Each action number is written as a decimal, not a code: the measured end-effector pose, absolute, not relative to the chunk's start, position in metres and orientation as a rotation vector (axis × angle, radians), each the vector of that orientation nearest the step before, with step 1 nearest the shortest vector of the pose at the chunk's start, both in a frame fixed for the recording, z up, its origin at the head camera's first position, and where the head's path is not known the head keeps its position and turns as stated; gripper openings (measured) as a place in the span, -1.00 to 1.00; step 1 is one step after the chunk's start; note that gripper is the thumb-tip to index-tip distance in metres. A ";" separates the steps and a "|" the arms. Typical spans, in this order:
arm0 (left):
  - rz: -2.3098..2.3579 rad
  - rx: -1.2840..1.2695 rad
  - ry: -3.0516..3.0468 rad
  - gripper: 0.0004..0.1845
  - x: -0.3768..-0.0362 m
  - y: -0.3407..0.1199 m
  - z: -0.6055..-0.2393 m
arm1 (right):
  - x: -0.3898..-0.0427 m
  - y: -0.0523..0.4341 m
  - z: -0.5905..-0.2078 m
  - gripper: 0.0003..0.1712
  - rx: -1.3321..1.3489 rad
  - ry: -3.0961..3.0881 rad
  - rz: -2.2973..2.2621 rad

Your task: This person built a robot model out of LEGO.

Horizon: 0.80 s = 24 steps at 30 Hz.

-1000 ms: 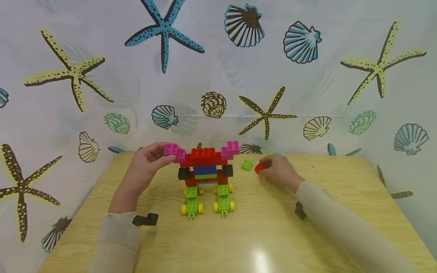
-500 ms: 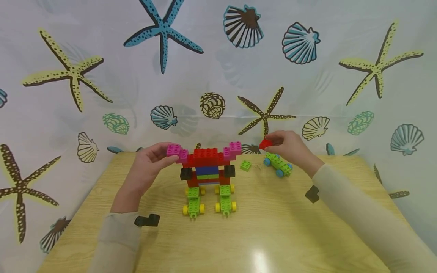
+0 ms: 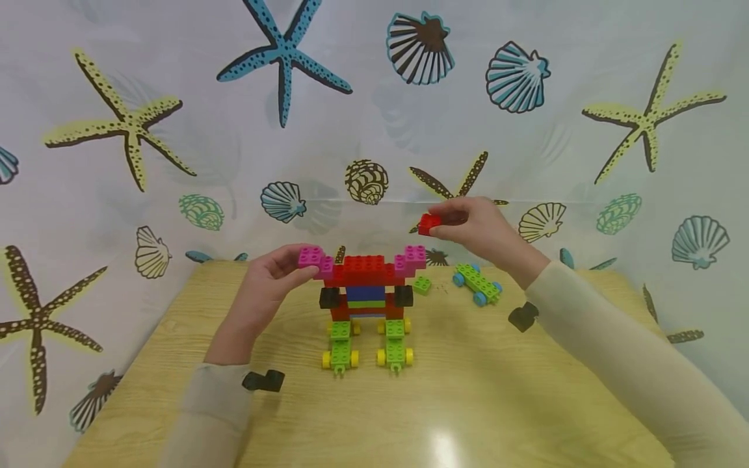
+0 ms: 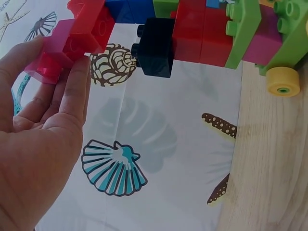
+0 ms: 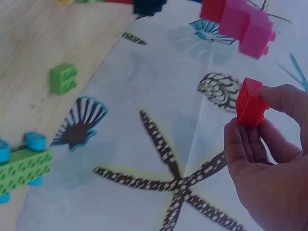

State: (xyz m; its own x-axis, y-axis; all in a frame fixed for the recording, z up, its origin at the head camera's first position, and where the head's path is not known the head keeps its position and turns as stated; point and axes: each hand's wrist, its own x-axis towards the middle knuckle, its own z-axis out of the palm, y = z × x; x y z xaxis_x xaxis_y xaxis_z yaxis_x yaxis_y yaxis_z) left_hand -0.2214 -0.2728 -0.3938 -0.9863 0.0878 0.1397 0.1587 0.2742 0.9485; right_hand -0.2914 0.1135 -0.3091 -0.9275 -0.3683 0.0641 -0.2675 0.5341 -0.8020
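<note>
A brick model (image 3: 365, 296) stands on the wooden table (image 3: 468, 403): red body, blue and green middle, black side bricks, pink bricks at both top ends, two green wheeled bases with yellow wheels. My left hand (image 3: 275, 276) pinches the pink brick (image 3: 313, 259) at the model's top left; in the left wrist view my fingers (image 4: 72, 96) lie against that pink brick (image 4: 50, 57). My right hand (image 3: 474, 227) holds a small red brick (image 3: 429, 223) in the air above and right of the model's right pink brick (image 3: 412, 257). The right wrist view shows this red brick (image 5: 250, 103) pinched between thumb and fingers.
A small green brick (image 3: 422, 285) and a green wheeled base with blue wheels (image 3: 477, 284) lie on the table to the model's right, also seen as the green brick (image 5: 63, 78) and wheeled base (image 5: 21, 163). A starfish-and-shell curtain (image 3: 374, 130) hangs behind the table.
My right hand picked the red brick up from the table beside the blue-wheeled base and carried it up and left toward the model's top. The left hand kept its hold on the pink brick.
</note>
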 end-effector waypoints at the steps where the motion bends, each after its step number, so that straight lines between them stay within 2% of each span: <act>1: -1.849 -0.239 -2.455 -0.44 -0.222 -0.272 -0.394 | -0.290 0.109 -0.307 -0.48 -0.570 2.642 -1.367; 14: -1.850 -0.217 -2.467 -0.42 -0.223 -0.271 -0.396 | -0.277 0.052 -0.294 -0.59 -0.834 2.599 -1.242; 24: -1.854 -0.218 -2.472 -0.42 -0.222 -0.271 -0.395 | -0.271 0.033 -0.296 -0.62 -0.863 2.568 -1.135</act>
State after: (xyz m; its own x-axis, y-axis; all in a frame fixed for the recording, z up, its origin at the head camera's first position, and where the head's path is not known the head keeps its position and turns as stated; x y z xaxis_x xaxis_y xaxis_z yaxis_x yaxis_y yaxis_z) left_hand -0.2224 -0.2709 -0.3949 -0.9891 0.0857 0.1197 0.1389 0.2741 0.9516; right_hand -0.2708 0.0334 -0.2959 -0.8084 -0.5867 0.0478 -0.4302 0.5335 -0.7282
